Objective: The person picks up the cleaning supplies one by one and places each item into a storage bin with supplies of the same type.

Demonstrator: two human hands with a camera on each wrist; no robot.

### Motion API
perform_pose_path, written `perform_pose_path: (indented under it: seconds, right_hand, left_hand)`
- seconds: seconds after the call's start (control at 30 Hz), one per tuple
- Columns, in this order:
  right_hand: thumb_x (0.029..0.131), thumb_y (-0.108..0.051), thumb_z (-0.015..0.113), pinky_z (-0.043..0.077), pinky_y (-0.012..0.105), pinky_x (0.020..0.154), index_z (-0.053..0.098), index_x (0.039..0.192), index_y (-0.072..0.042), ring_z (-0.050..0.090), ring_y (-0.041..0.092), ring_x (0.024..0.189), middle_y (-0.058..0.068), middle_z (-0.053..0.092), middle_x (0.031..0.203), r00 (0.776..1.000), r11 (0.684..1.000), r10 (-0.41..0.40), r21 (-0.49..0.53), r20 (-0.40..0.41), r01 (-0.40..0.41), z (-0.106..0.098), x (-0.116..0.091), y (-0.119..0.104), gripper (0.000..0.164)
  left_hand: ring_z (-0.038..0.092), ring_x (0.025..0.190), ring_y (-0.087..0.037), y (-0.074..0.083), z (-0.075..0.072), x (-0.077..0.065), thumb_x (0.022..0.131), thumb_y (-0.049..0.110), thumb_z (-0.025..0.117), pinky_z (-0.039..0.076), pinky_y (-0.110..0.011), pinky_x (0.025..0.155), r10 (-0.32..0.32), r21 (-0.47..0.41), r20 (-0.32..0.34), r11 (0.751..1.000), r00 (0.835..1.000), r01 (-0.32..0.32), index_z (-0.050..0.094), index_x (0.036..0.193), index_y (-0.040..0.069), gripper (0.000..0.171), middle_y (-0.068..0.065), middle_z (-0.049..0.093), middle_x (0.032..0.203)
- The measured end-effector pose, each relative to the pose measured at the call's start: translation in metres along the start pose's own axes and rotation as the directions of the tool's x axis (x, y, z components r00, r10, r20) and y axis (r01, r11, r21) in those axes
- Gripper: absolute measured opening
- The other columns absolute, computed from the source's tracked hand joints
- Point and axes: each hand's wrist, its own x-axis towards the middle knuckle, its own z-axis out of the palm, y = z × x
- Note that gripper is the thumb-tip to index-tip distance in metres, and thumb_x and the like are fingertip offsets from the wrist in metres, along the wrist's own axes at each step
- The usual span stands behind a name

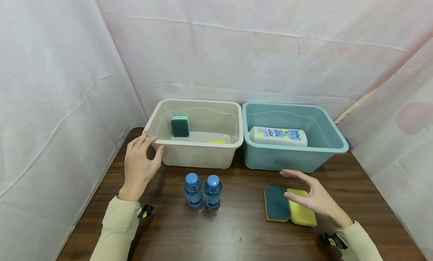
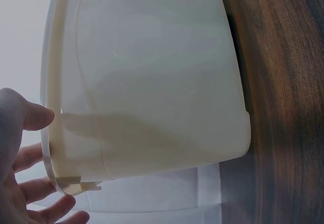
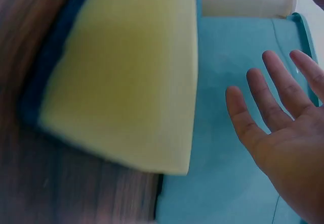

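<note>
L hand (image 1: 140, 165) relaxed, fingers apart, at L front corner of beige bin (image 1: 194, 156), contact unclear; R hand (image 1: 316, 197) empty, fingers spread, over yellow sponge (image 1: 302, 214) on tbl (image 1: 236, 240) nr blue bin (image 1: 270, 159)

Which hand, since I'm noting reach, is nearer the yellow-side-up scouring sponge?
Right. The right hand hovers over the scouring sponge; the left hand is farther away, at the left end of the beige bin.
</note>
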Motion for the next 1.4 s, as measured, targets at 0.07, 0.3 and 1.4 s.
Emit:
perform_pose_path:
  seconds: [0.07,0.3,1.4]
  right_hand:
    - [0.091,-0.011,0.085,0.038,0.008,0.107,0.057,0.152,-0.026,0.052,-0.007,0.138,0.002,0.067,0.146,1.000,1.000,0.013,-0.012,0.003,-0.013,-0.002,-0.004,0.002,0.069]
    - [0.092,-0.014,0.085,0.041,0.011,0.107,0.053,0.156,-0.028,0.049,-0.009,0.139,0.006,0.063,0.151,0.999,0.998,0.041,-0.045,0.015,-0.040,-0.006,-0.019,0.011,0.073]
    - [0.080,-0.041,0.095,0.043,0.011,0.103,0.048,0.159,-0.018,0.048,-0.001,0.142,0.011,0.055,0.157,0.967,0.955,0.245,-0.191,0.069,-0.228,-0.013,-0.072,0.027,0.095]
  left_hand:
    - [0.055,0.133,-0.052,0.000,0.000,0.000,0.092,0.021,0.081,0.045,-0.071,0.107,0.003,0.002,0.001,1.000,1.000,-0.003,0.075,0.127,0.002,0.040,-0.026,0.059,0.152]
    - [0.055,0.133,-0.052,-0.002,0.000,0.001,0.092,0.022,0.081,0.045,-0.071,0.107,0.002,0.010,0.004,1.000,1.000,-0.002,0.075,0.128,0.003,0.041,-0.026,0.059,0.153]
    - [0.054,0.134,-0.052,-0.003,0.000,-0.003,0.093,0.023,0.080,0.046,-0.074,0.104,-0.004,0.003,-0.002,1.000,1.000,0.004,0.075,0.128,0.002,0.041,-0.026,0.059,0.153]
